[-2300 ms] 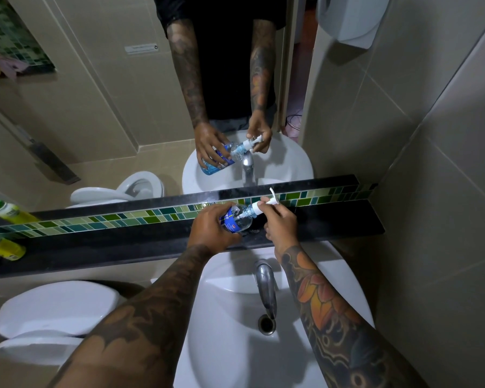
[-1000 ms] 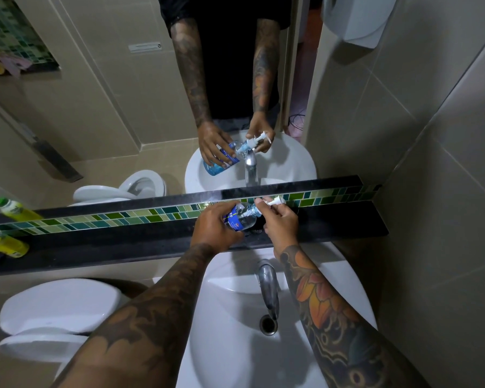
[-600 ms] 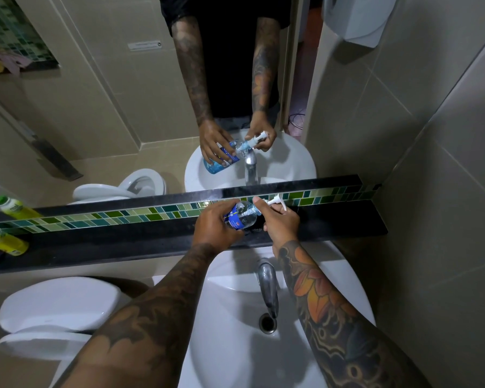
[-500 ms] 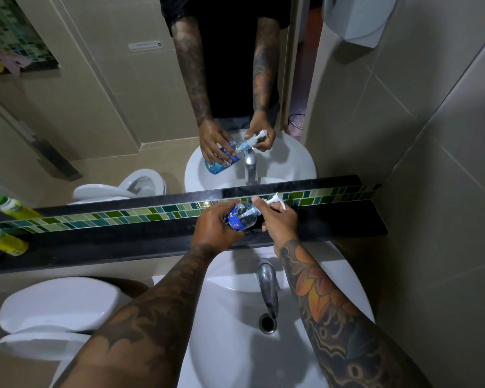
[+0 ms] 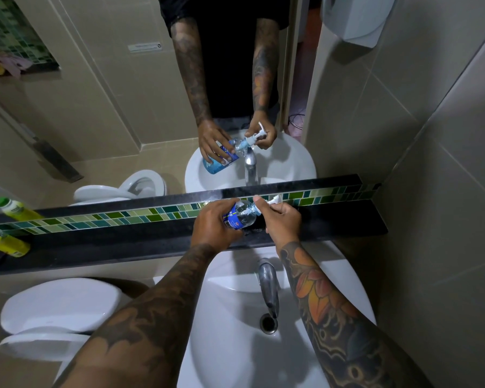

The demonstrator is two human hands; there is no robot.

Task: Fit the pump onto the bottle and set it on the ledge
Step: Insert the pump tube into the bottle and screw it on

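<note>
A clear bottle point(image 5: 240, 217) with a blue label is tilted on its side just above the black ledge point(image 5: 342, 224). My left hand point(image 5: 212, 226) wraps around its body. My right hand point(image 5: 282, 224) grips the white pump point(image 5: 272, 202) at the bottle's neck, thumb up beside the collar. The pump sits on the neck; the mirror above shows its nozzle standing up from my fingers. How tight the collar sits I cannot tell.
A white sink point(image 5: 230, 331) with a chrome tap point(image 5: 268, 287) lies below my arms. A toilet cistern point(image 5: 59, 306) stands at the lower left. A yellow-green bottle point(image 5: 3, 242) lies on the ledge's far left. A tiled wall closes the right side.
My right hand has turned on the pump, its nozzle shifting round at the neck. The bottle stays tilted in my left hand over the same spot on the ledge.
</note>
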